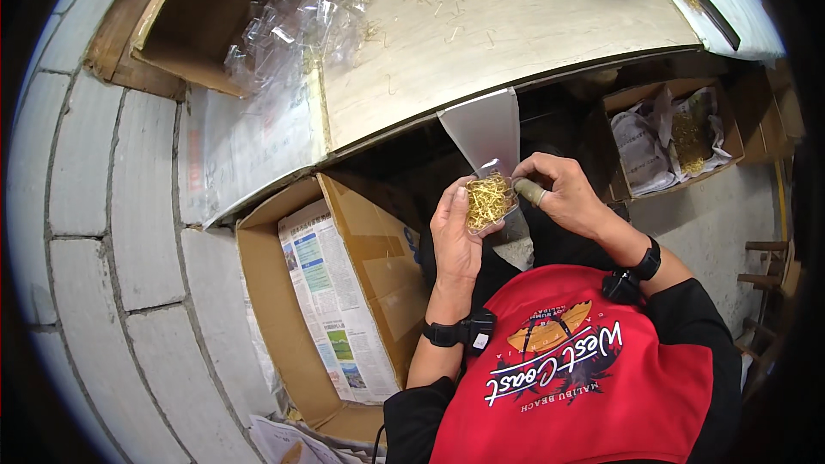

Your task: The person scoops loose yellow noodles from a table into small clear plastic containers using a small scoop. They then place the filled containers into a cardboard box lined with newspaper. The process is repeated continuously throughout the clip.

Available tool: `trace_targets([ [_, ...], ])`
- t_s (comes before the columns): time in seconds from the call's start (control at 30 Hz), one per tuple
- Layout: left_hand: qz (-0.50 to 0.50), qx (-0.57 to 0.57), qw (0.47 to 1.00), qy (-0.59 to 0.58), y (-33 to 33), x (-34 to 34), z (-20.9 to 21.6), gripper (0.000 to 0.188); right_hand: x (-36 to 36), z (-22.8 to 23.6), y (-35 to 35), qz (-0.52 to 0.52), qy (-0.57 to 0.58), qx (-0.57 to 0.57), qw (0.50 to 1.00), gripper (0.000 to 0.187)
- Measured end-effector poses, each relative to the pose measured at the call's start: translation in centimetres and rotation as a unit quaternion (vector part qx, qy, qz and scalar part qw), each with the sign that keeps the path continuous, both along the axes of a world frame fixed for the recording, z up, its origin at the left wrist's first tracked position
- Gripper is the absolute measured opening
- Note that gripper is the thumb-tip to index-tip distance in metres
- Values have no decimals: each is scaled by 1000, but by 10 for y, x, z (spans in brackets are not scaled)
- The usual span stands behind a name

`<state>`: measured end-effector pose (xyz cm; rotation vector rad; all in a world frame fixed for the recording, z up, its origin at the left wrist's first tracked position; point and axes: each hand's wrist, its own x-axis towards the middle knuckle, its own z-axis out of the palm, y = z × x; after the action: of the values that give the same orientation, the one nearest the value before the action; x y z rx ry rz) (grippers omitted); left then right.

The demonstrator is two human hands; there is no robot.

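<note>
2 hands point(460, 228) point(563, 196) hold a clear box point(493, 228) of gold-coloured wires point(490, 198).

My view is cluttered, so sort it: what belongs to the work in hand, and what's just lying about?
Likely part of it:
clear box in left hand, right hand at its edge
gold wire bits inside
clear plastic heap on the table

Apparently just lying about:
black strip, upper right
loose papers, lower left

We hold a small, clear plastic box point(492, 228) in midair before us, its face angled toward our view and filled with thin, curled, gold-coloured wire pieces point(489, 199) in a shiny tangle; a transparent flap point(491, 167) juts from its far edge.
</note>
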<state>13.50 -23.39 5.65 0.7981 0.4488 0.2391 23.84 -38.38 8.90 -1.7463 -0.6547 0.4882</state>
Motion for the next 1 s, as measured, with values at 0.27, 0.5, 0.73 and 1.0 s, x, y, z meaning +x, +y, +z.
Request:
trace_targets([
  [0.27, 19, -19, 999, 34, -1, 1, -9, 32, -7, -5, 1, 16, -53, -56, 997, 25],
  [0.5, 19, -56, 997, 54, -2, 3, -5, 36, -5, -7, 1, -8, 11, -13, 1000, 21],
  [0.73, 8, 4, 998, 55, -4, 2, -11, 36, -5, -23, 5, 13, -56, 10, 998, 17],
  [1.0, 11, -62, 995, 76, 0, -1, -9, 31, -2, -6, 1, -4, -238, -36, 971, 26],
])
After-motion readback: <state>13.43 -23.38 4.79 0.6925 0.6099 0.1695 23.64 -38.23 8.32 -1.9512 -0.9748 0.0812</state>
